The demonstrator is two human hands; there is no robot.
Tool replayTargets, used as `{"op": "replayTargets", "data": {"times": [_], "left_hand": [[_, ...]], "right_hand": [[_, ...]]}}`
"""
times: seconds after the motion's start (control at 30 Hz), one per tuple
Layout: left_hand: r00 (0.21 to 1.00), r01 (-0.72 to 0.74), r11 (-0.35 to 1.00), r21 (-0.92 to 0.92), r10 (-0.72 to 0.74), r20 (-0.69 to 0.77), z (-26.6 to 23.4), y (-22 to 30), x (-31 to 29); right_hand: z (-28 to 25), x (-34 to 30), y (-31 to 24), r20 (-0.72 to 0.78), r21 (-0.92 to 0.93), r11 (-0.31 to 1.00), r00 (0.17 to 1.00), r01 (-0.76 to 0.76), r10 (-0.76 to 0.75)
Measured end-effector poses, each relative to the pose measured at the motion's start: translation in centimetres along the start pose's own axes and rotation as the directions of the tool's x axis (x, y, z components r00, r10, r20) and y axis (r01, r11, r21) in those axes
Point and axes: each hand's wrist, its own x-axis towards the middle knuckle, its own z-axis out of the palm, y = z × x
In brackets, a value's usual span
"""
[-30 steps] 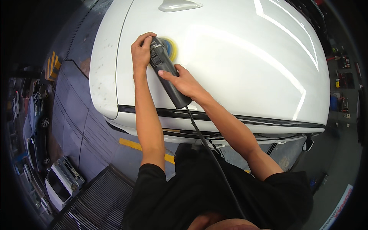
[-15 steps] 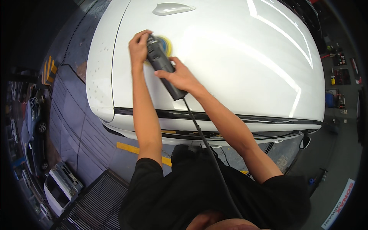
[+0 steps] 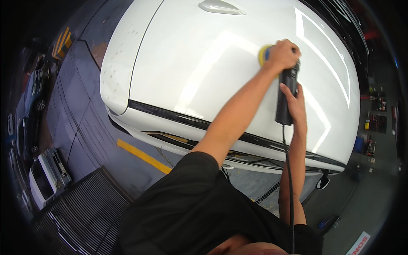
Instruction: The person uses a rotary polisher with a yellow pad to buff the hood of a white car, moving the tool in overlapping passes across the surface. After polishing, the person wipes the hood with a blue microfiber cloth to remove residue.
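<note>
A black corded car polisher [image 3: 283, 102] rests with its yellow and blue round pad [image 3: 264, 55] on the white car roof [image 3: 191, 55]. My left hand [image 3: 284, 55] is closed over the polisher's head end. Further back, my right hand [image 3: 296, 100] wraps round its body near the cord end. The black power cord [image 3: 290, 170] runs from the tool down along my right forearm. My left forearm reaches across the roof's near edge. Part of the pad is hidden behind my left hand.
A shark-fin antenna [image 3: 222, 7] stands at the roof's far side. Black trim [image 3: 178, 114] borders its near edge, and a side mirror [image 3: 323, 182] juts out at the right. A slatted dark bench [image 3: 85, 212] is at the lower left. Parked cars [image 3: 36, 106] stand at far left.
Both hands have carried the polisher rightward across the roof, and it now stands more upright in the picture. My view has shifted and turned slightly. Both hands keep their hold.
</note>
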Motion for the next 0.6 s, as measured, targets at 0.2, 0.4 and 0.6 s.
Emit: {"op": "replayTargets", "data": {"times": [0.2, 0.4, 0.6], "left_hand": [[0.991, -0.101, 0.995, -0.016, 0.099, -0.093, 2.2, -1.5, 1.0], [0.948, -0.220, 0.975, 0.037, 0.222, -0.227, -7.5, -1.5, -12.4], [0.972, 0.033, 0.952, 0.304, 0.041, -0.233, -17.4, -5.2, -27.2]], "right_hand": [[-0.6, 3.4, -2.2, -0.064, -0.380, 0.925, 0.997, 0.010, -0.037], [-1.1, 5.7, -2.2, -0.028, -0.376, 0.925, 0.998, 0.049, -0.064], [3.3, 6.4, -7.5, 0.108, -0.435, 0.883, 0.984, 0.173, -0.140]]}}
